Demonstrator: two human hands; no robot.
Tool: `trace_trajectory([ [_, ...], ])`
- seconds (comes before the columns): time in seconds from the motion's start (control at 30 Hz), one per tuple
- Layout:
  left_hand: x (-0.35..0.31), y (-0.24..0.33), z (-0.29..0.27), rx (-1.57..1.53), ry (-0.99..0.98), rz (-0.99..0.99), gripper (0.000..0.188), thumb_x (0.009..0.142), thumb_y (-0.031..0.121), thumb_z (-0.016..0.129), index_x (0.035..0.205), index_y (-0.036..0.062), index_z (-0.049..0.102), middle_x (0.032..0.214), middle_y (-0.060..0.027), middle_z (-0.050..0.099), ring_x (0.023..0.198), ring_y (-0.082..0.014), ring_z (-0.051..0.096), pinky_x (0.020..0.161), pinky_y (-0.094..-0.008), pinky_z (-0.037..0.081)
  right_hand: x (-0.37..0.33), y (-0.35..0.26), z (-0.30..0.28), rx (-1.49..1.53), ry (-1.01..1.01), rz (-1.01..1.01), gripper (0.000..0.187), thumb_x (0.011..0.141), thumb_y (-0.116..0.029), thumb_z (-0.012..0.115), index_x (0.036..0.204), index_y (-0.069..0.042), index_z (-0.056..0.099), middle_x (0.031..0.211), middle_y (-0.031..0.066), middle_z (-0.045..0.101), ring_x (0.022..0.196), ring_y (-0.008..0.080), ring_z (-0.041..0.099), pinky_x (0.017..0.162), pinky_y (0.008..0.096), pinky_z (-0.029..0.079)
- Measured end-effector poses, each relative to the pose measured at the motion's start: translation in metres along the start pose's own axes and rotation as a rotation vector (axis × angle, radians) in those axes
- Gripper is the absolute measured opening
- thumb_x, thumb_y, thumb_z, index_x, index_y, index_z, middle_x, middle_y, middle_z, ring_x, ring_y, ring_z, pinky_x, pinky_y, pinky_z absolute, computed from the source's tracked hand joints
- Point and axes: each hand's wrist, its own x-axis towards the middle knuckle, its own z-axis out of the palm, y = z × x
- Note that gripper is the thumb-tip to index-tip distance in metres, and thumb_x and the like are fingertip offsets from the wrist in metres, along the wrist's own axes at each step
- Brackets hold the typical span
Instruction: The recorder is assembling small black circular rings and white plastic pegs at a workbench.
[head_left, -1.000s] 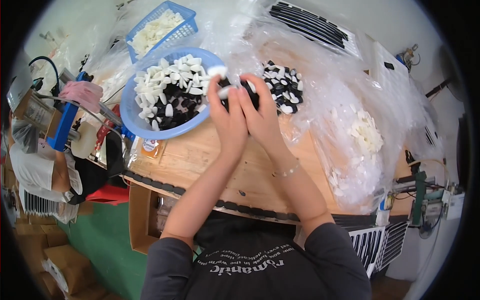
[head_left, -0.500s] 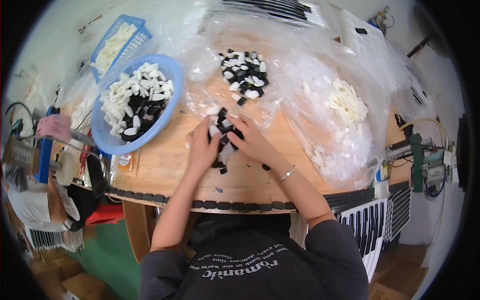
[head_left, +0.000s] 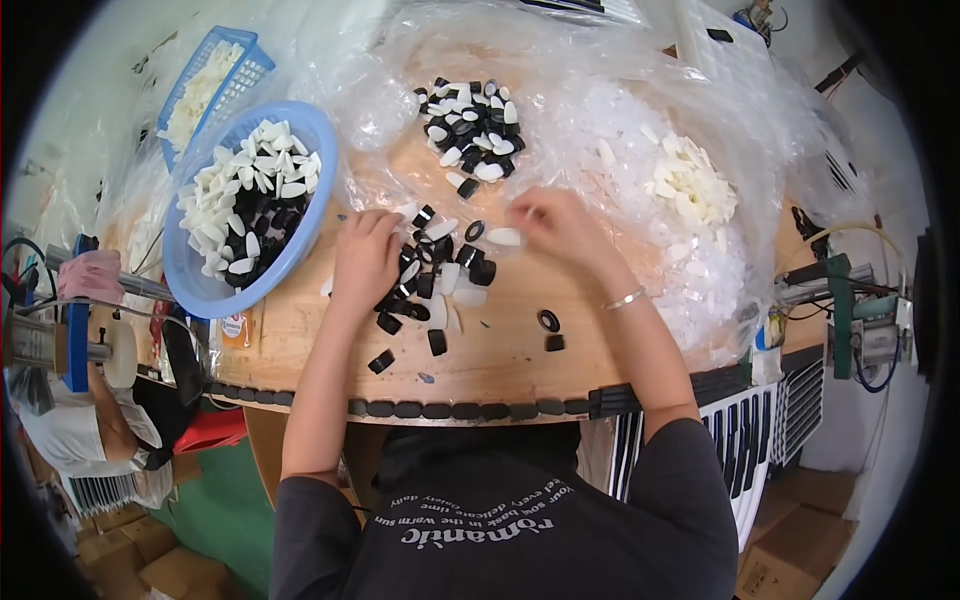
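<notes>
A loose pile of small black rings and caps and white oval pieces (head_left: 440,230) is spread on the wooden table in front of me. My left hand (head_left: 366,258) rests at the pile's left edge with its fingers curled together; anything inside them is hidden. On the other side, my right hand (head_left: 560,225) is lifted beside the pile, thumb and fingertips pinched. I cannot make out what is between them. A white oval piece (head_left: 503,237) lies just below those fingertips. Nearer to me are a black ring (head_left: 548,320) and a black cap (head_left: 555,343).
A blue basin (head_left: 328,170) of white and black pieces stands at left, with a blue basket (head_left: 245,75) behind it. A second mixed heap (head_left: 470,125) sits farther back. White pieces (head_left: 692,185) lie on plastic sheeting at right. A row of black pieces (head_left: 450,411) lines the table's front edge.
My hands have moved apart, the right one going right and up. The pile between them is now more spread out, with single black pieces lying nearer to me.
</notes>
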Motion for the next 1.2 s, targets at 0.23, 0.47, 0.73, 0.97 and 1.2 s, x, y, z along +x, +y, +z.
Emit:
trace_trajectory([
  [0.23, 0.015, 0.003, 0.032, 0.017, -0.175, -0.03, 0.034, 0.076, -0.002, 0.059, 0.11, 0.0022, 0.059, 0.099, -0.0179, 0.061, 0.096, -0.0371, 0.056, 0.086, -0.0428, 0.045, -0.006, 0.002, 0.038, -0.413, -0.049, 0.026, 0.023, 0.075, -0.011, 0.069, 0.097, -0.009, 0.062, 0.092, 0.0084, 0.06, 0.091, 0.0304, 0.06, 0.075, 0.0393, 0.05],
  [0.47, -0.001, -0.009, 0.024, -0.293, -0.225, -0.221, 0.017, 0.078, -0.003, 0.063, 0.094, -0.0031, 0.065, 0.085, -0.0181, 0.064, 0.079, -0.0305, 0.064, 0.072, -0.036, 0.051, 0.001, -0.027, 0.028, -0.265, 0.01, -0.147, 0.018, 0.072, -0.01, 0.07, 0.089, -0.008, 0.064, 0.1, 0.0051, 0.061, 0.097, 0.0282, 0.056, 0.079, 0.0372, 0.049],
  [0.73, -0.003, 0.026, -0.012, -0.272, 0.055, -0.086, 0.014, 0.083, 0.0, 0.059, 0.095, -0.0008, 0.066, 0.086, -0.014, 0.064, 0.08, -0.0274, 0.062, 0.071, -0.0326, 0.048, 0.032, -0.017, 0.065, -0.261, -0.166, -0.27, 0.019, 0.067, -0.008, 0.073, 0.084, -0.008, 0.064, 0.089, 0.0044, 0.063, 0.098, 0.0259, 0.054, 0.081, 0.0372, 0.047],
  [0.97, -0.043, 0.092, 0.014, -0.468, -0.434, 0.291, 0.024, 0.072, 0.002, 0.067, 0.095, 0.0058, 0.063, 0.091, -0.0108, 0.06, 0.088, -0.0303, 0.059, 0.074, -0.0387, 0.05, -0.016, -0.023, 0.018, 0.058, -0.231, -0.158, 0.018, 0.072, -0.009, 0.073, 0.089, -0.006, 0.065, 0.09, 0.0089, 0.064, 0.09, 0.0275, 0.058, 0.08, 0.0377, 0.047],
  [1.2, -0.003, 0.111, 0.037, -0.117, -0.303, -0.079, 0.025, 0.076, 0.02, 0.071, 0.085, 0.0023, 0.056, 0.087, -0.0153, 0.058, 0.078, -0.0326, 0.059, 0.066, -0.0415, 0.049, -0.048, -0.016, -0.027, 0.135, 0.15, 0.223, 0.026, 0.076, -0.011, 0.072, 0.101, -0.004, 0.066, 0.094, 0.0085, 0.066, 0.077, 0.0162, 0.059, 0.068, 0.0292, 0.048],
])
